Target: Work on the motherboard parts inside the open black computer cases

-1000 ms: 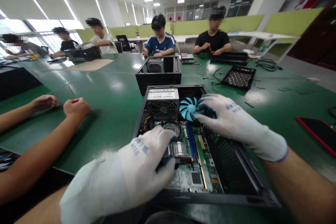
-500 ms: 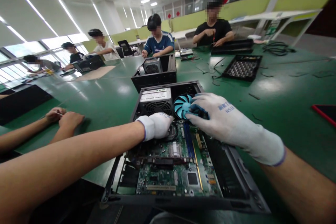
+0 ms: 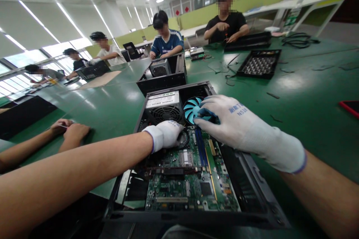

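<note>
Green table (image 3: 305,101) carries the open black PC case (image 3: 196,217), lying flat. Inside: green motherboard (image 3: 224,203) at the near end, power supply (image 3: 164,106) at the far left. Right hand (image 3: 231,117), white glove, is over the case's far right; fingers curled narrow, gripping the teal fan's right side. Left hand (image 3: 167,134), also gloved, is low in front of the power supply; fingers mostly hidden, can't tell the grip. Teal fan (image 3: 191,109) sits tilted beside the power supply. Black cable loop (image 3: 186,140) right by left fingertips.
</note>
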